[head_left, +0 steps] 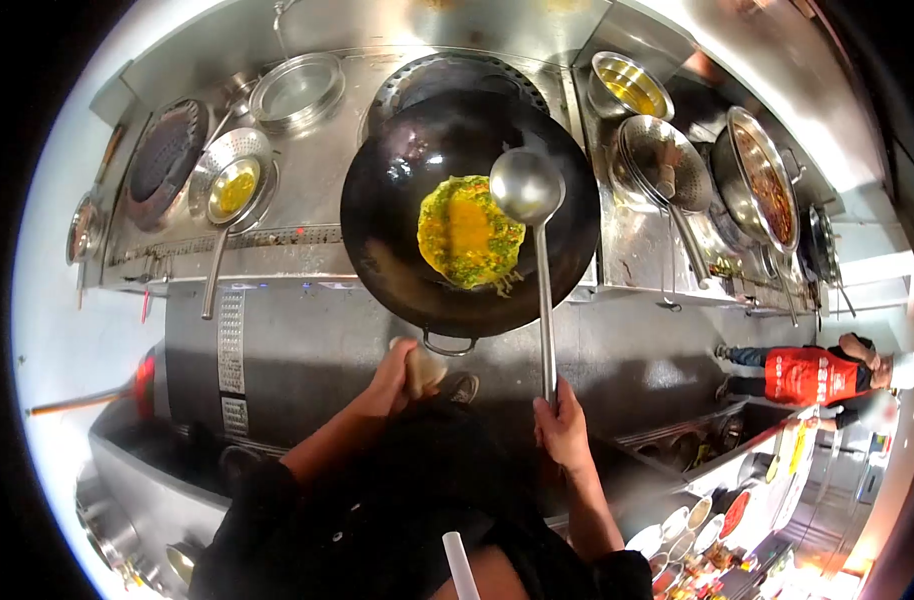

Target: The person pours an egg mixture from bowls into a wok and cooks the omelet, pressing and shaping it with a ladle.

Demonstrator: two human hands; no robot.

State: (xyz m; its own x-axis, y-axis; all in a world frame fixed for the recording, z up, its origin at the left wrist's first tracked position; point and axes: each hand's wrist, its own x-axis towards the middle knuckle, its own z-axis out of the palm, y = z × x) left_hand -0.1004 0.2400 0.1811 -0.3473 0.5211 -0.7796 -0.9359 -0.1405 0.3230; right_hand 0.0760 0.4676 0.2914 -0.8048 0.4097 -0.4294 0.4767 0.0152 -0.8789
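My right hand is wrapped round the long handle of a steel ladle. The ladle's round bowl is over the right side of a black wok, overlapping the edge of an egg pancake. The pancake is yellow with green flecks and an orange patch in its middle. Just below the wok's near rim, my left hand grips what looks like a pale folded cloth. This cloth is close beside the wok's loop handle; whether they touch I cannot tell.
A strainer with yellow contents lies across a pot at left. On the right are perforated strainers, a bowl of yellow liquid and a large pan of reddish food. A person in a red apron stands at far right.
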